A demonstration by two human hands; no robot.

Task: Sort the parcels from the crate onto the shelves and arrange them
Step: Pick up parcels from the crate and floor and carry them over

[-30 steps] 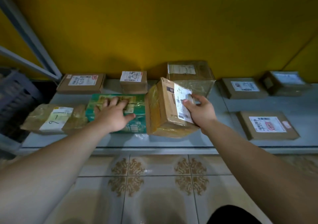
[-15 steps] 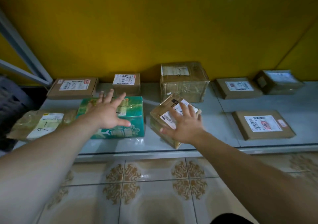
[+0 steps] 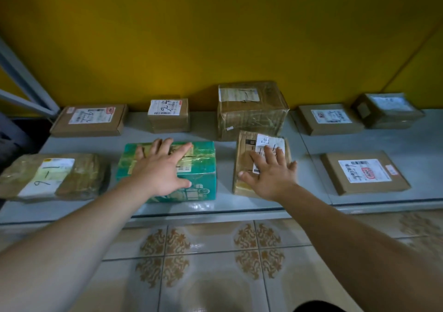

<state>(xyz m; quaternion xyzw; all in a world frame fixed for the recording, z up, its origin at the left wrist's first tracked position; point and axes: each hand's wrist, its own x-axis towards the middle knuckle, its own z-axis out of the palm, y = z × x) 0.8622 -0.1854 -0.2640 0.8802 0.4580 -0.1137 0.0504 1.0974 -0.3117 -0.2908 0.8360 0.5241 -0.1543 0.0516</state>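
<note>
My left hand [image 3: 160, 167] lies flat, fingers spread, on top of a green taped parcel [image 3: 201, 170] in the front row of the low grey shelf [image 3: 309, 163]. My right hand [image 3: 271, 172] presses flat on a small brown parcel with a white label [image 3: 247, 148], which lies flat just right of the green one. Behind that small parcel stands a large taped brown box [image 3: 251, 110].
Other labelled parcels sit on the shelf: a wrapped one [image 3: 52, 177] front left, a flat one [image 3: 88, 120] and a small box [image 3: 169, 115] at the back left, three [image 3: 364, 172] on the right. Yellow wall behind, tiled floor [image 3: 215, 263] below, dark crate [image 3: 9, 141] far left.
The small brown parcel, held tilted on edge by my right hand a second ago, was laid flat and squared up beside the green parcel. Both hands now press flat on their parcels.
</note>
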